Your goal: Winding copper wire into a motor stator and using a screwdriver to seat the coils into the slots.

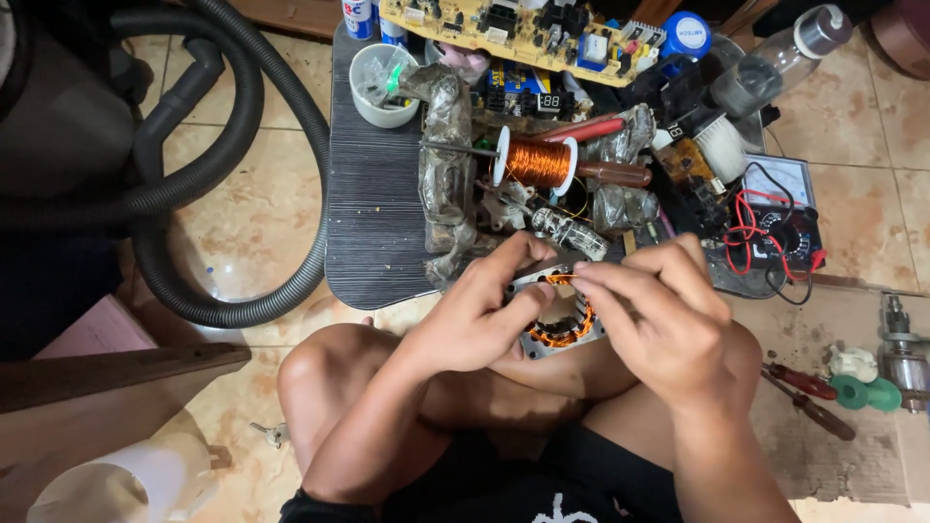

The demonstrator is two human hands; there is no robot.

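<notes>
Your left hand (475, 315) is closed around the metal stator (555, 315) over your lap, bore facing up, while your right hand (659, 315), fingers pinched on copper wire at its upper rim, sits just right of it.

Cans (359, 16): two white cylinders with blue and red label bands, at the top edge beside the left end of the yellow circuit board.
Round lid (687, 35): blue, with a white label in its middle, at the right end of that board.
Small display (549, 102): a dark rectangle showing pale digits, just below the board and above the copper wire spool.
Meter dial (781, 180): a white rectangular face in a dark case with a rotary knob, at the right, crossed by red and black leads.
</notes>
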